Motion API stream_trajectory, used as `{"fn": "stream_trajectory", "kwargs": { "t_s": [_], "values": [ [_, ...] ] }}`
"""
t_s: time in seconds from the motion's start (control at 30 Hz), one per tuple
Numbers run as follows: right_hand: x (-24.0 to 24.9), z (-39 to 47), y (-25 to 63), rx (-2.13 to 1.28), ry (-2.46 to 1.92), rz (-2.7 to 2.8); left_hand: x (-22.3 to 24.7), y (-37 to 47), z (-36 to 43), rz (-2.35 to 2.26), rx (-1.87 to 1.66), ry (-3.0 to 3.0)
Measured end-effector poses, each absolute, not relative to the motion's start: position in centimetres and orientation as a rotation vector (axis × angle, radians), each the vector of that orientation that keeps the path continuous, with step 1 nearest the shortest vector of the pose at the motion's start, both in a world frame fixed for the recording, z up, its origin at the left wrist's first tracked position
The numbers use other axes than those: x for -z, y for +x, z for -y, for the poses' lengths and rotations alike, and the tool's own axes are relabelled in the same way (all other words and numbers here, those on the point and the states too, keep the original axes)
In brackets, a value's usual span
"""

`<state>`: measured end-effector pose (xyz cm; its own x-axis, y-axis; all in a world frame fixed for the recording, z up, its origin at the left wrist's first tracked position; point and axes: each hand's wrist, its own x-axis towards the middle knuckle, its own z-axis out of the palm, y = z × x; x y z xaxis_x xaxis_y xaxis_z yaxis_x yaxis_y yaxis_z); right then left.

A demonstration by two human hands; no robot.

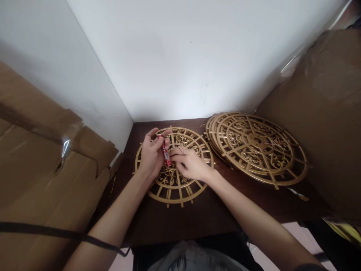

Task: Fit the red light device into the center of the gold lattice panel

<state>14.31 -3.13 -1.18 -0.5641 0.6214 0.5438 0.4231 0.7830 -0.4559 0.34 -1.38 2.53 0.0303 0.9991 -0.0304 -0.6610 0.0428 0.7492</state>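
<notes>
A round gold openwork frame (182, 197) with spokes and scrollwork lies flat on the dark table. Above its left-centre part, my left hand (152, 152) grips a small red tube with a white and blue pattern (166, 156) between thumb and fingers. My right hand (190, 163) is over the middle of the frame, just right of the tube, its fingertips pinched together near the tube's lower part. Whatever those fingertips hold is too small to name; a thin dark line shows by them.
Several similar gold frames (256, 139) are stacked at the right of the dark table (175, 226), with thin wires on top. Cardboard boxes (36, 180) stand at the left and right (318, 113). White panels rise behind. A black cable (56, 230) crosses the lower left.
</notes>
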Motion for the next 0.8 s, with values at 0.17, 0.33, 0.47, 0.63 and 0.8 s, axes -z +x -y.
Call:
{"fn": "stream_trajectory", "kwargs": {
  "t_s": [0.17, 0.33, 0.47, 0.63, 0.8],
  "values": [
    [1.1, 3.1, 14.4, -0.368, -0.796, 2.268, -2.1, 0.4, 1.1, -0.625, -1.281, 0.468],
    [1.3, 3.1, 14.5, -0.505, -0.814, 2.180, -1.2, 0.4, 0.5, -0.637, -1.268, 0.306],
    [1.2, 3.2, 14.6, -0.586, -0.856, 2.043, -0.9, 0.4, 0.3, -0.651, -1.287, 0.311],
    [0.3, 3.2, 14.9, -0.635, -0.902, 1.703, -1.1, 0.4, 0.4, -0.680, -1.286, 0.336],
    [0.0, 2.8, 14.9, -0.832, -0.866, 1.318, -1.1, 0.3, 0.5, -0.661, -1.282, 0.356]
  ]
}}
